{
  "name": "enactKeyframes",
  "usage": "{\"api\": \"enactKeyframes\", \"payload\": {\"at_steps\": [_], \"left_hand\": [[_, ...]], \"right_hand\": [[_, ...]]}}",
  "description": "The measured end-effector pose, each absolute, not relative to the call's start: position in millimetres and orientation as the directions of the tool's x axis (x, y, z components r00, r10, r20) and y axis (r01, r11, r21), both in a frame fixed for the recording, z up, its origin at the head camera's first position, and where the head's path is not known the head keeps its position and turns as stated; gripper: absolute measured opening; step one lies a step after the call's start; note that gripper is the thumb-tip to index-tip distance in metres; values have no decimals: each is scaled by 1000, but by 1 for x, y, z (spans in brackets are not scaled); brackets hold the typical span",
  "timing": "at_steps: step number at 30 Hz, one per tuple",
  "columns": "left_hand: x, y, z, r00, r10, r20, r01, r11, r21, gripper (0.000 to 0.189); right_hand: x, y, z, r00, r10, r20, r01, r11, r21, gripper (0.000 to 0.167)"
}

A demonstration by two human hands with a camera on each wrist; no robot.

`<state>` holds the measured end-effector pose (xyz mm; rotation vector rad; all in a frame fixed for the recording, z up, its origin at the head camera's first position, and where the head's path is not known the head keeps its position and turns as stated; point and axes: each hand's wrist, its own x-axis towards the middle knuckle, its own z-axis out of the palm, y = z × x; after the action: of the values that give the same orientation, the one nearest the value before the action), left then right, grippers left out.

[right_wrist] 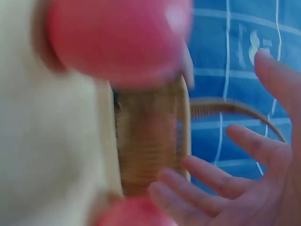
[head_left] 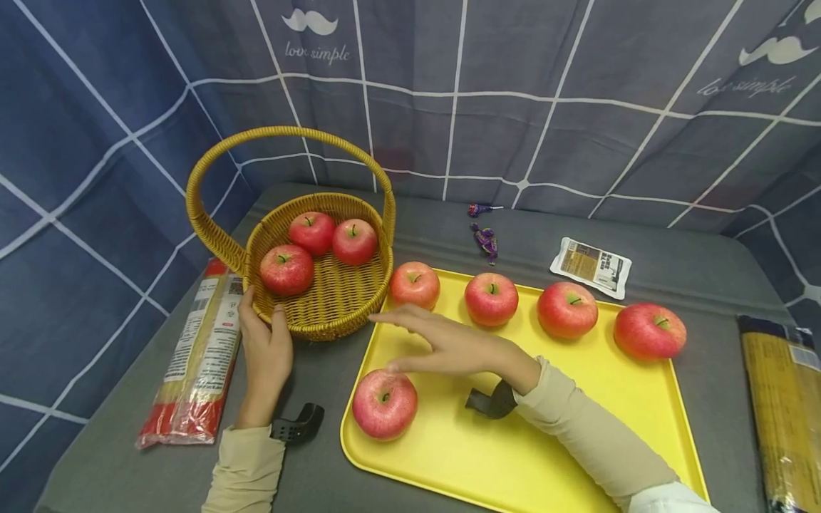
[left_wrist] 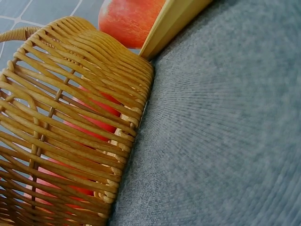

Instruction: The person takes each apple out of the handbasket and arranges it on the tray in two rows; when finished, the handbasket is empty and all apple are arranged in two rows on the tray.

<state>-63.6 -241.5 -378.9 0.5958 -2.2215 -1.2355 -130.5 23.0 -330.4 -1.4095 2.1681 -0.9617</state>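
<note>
Apples (head_left: 291,270), eight in all, were shared between a wicker basket (head_left: 340,324) and a yellow tray (head_left: 532,463) on the grey desk (head_left: 314,477). As I looked on, the person's right hand (head_left: 452,343) was released, fingers straight and palm empty, hovering over the tray's left side. Its thumb overlapped the top of the apple at the tray's near left corner, though I couldn't tell whether they touched. The left hand (head_left: 266,356) was not clenched either; its fingers and thumb were stretched out apart, resting against the basket's near left side.

Three apples sat in the basket, bunched toward its far and left walls, with bare weave beside them. Four more stood in a row along the tray's far edge, from the far left corner to the far right one. They were round and glossy, pinkish red with fine pale flecks, most showing a short stem in the dimple. The far left one looked paler and more orange; the far right one showed a yellowish patch around its stem.
</note>
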Motion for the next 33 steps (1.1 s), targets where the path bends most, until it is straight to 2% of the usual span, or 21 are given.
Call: {"api": "enactKeyframes", "payload": {"at_steps": [5,9,15,21,26,29,33], "left_hand": [[-64,-242,-379,-758,-609,232,-123,484,866,53],[-63,-242,-379,-761,-606,233,-122,486,865,53],[-62,-244,-379,-763,-605,227,-128,485,865,53],[-62,-244,-379,-772,-601,208,-147,486,862,54],[-62,-243,-378,-777,-594,208,-146,491,859,54],[-63,-243,-378,-780,-588,214,-137,494,858,54],[-63,-243,-379,-780,-588,215,-139,497,856,54]], "right_hand": [[-165,2,-320,-549,-828,114,-562,265,-784,59],[-190,-21,-314,-613,-782,113,-504,277,-818,56],[-220,-62,-309,-689,-717,104,-479,343,-808,54],[-238,-97,-320,-735,-668,115,-432,331,-839,58],[-244,-112,-326,-811,-583,56,-305,338,-890,66],[-244,-114,-326,-817,-576,-11,-286,423,-860,76],[-242,-114,-327,-776,-628,-55,-358,511,-781,90]]}}
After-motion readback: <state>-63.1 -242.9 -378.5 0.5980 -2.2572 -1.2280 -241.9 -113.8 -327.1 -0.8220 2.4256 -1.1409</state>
